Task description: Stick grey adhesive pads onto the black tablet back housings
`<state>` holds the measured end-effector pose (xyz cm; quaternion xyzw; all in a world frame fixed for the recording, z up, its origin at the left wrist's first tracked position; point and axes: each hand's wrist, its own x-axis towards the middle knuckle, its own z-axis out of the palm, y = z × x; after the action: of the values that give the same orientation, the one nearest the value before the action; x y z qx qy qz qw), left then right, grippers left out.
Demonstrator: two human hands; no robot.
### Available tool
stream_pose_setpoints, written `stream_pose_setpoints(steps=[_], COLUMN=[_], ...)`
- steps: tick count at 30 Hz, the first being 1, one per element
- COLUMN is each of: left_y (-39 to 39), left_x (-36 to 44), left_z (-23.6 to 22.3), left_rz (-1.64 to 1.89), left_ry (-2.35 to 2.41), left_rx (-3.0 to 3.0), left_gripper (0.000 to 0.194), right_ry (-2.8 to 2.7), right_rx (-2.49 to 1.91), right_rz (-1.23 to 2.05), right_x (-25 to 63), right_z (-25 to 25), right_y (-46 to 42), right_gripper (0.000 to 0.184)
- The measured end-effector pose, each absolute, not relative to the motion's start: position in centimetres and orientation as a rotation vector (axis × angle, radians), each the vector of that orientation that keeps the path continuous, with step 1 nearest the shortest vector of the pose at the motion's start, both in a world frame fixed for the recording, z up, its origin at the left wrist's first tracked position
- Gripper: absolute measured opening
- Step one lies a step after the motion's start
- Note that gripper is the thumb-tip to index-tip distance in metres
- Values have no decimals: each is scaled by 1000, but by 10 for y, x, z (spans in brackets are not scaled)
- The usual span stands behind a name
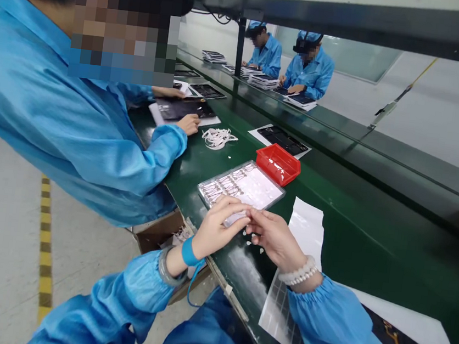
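My left hand (224, 221) and my right hand (270, 234) meet over the near edge of the green bench, their fingertips pinched together. Whatever lies between the fingertips is too small to make out. Just beyond them is a clear flat tray (266, 190) with rows of small parts that have thin leads (228, 185). Several small white round pieces (261, 251) lie on the bench below my right hand. A white sheet (308, 225) lies beside my right wrist, and a gridded sheet (284, 311) is partly under my right forearm.
A red bin (278, 164) stands behind the tray, near a black panel (285, 139) on white paper. White strips (219, 138) lie in a heap. A co-worker (73, 121) sits close on the left, handling a dark panel (182, 108). An open cardboard box (160, 233) is below the bench edge.
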<state>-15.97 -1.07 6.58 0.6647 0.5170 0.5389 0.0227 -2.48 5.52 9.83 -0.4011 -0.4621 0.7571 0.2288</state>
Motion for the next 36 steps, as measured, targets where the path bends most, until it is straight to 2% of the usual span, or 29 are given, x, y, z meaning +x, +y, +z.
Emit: stream_pose_setpoints(steps=[8,18,21,24,27,30,36], left_y=[-4,-2,8,14,11,1,-12], left_x=[-172,-154,-155,-153,-135,-102,-35], left_z=[69,70,71,76,83,89,91], left_rz=[1273,1157,1136,1132,1058,980,926], left_ry=[1825,1986,2080,2127,1887,1545,1115], left_rx=[2560,2551,2483,2458,2579,2683,2663], left_gripper=[21,23,20,26,38,22,25], right_ry=[-1750,-2151,-2132,-1984,-1834,-1818,-1965], right_rx=[-1170,-1157,-1179,-1299,-1387,-1421,-1366], right_rz=[1784,1200,1227,1422,1645,1690,1019], right_x=[-21,-10,-2,15,41,75,147], right_z=[98,97,99,105,113,115,111], right_y=[55,54,53,52,48,38,-12], right_gripper=[11,17,18,18,18,16,17])
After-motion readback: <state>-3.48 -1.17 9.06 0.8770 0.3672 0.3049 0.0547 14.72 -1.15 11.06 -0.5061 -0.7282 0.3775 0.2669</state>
